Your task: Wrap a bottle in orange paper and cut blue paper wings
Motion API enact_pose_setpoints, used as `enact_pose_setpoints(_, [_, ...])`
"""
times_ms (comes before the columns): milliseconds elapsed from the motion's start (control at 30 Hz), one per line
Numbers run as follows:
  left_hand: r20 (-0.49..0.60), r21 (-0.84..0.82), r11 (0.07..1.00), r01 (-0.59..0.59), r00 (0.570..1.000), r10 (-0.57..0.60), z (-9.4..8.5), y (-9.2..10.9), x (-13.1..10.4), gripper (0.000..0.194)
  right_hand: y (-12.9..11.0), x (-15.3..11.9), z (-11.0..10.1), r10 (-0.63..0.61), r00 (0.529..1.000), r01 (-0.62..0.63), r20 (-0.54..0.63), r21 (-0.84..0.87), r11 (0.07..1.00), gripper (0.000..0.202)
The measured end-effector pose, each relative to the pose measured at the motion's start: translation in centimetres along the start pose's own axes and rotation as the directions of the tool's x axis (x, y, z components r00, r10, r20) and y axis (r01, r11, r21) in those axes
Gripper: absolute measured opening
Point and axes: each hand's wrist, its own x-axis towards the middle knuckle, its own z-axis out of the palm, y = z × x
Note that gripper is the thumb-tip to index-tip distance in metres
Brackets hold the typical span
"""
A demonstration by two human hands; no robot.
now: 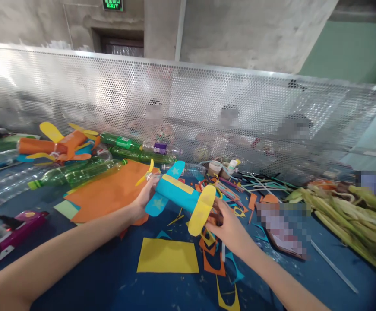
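A toy airplane [178, 191] made from a bottle is held up over the table between my two hands. Blue paper wraps its body, with blue star-marked wings, a yellow tail piece and a yellow propeller. My left hand [145, 196] grips it near the bottle neck by the propeller, its fingers partly behind a wing. My right hand [222, 218] holds the tail end, some fingers hidden behind the yellow piece. Below lies a yellow paper rectangle [168, 255]. Orange paper sheets [110, 190] lie left of the airplane.
Orange toy airplanes [58, 147] and green bottles [84, 172] stand at the left, above a magenta power strip [16, 235]. Paper offcuts [214, 263] lie near my right hand. A phone [283, 231] and corn husks [352, 216] are at right. A perforated metal screen [194, 95] borders the back.
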Motion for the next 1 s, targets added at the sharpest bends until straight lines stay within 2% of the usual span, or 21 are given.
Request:
enact_pose_setpoints(133, [0.071,0.055,0.998,-0.013,0.997,0.009,0.0,0.0,-0.2,0.024,-0.4,0.2,-0.3,0.047,0.999,-0.046,0.024,-0.022,0.999,0.057])
enact_pose_setpoints(300, [0.113,0.08,0.99,0.115,0.986,-0.124,-0.1,0.1,-0.5,0.027,-1.2,0.2,-0.1,0.066,0.997,-0.068,0.048,0.037,0.997,0.051])
enact_pose_setpoints(533, [0.042,-0.082,0.972,0.222,0.975,-0.219,-0.7,-0.2,-0.2,0.059,-0.2,0.3,0.4,0.197,0.98,-0.2,0.037,0.252,0.947,0.055])
enact_pose_setpoints(667, [0.066,0.006,0.967,0.256,0.964,-0.256,0.6,-0.8,-1.1,0.045,0.3,0.3,0.6,0.239,0.97,-0.217,-0.039,0.299,0.929,0.053])
enact_pose_setpoints(767, [0.142,0.089,0.964,0.252,0.954,-0.263,2.3,-1.5,-2.6,0.043,-0.3,-0.2,1.0,0.191,0.981,-0.179,-0.025,0.25,0.951,0.058])
enact_pose_setpoints(900, [0.071,0.127,0.951,0.283,0.954,-0.293,3.9,-2.0,-3.8,0.057,-1.4,-0.9,1.7,0.15,0.989,-0.147,0.012,0.268,0.952,0.061])
enact_pose_setpoints(1000, [0.028,0.154,0.957,0.245,0.967,-0.252,4.0,-1.8,-3.3,0.046,-1.9,-1.2,2.1,0.147,0.987,-0.159,0.06,0.297,0.942,0.065])
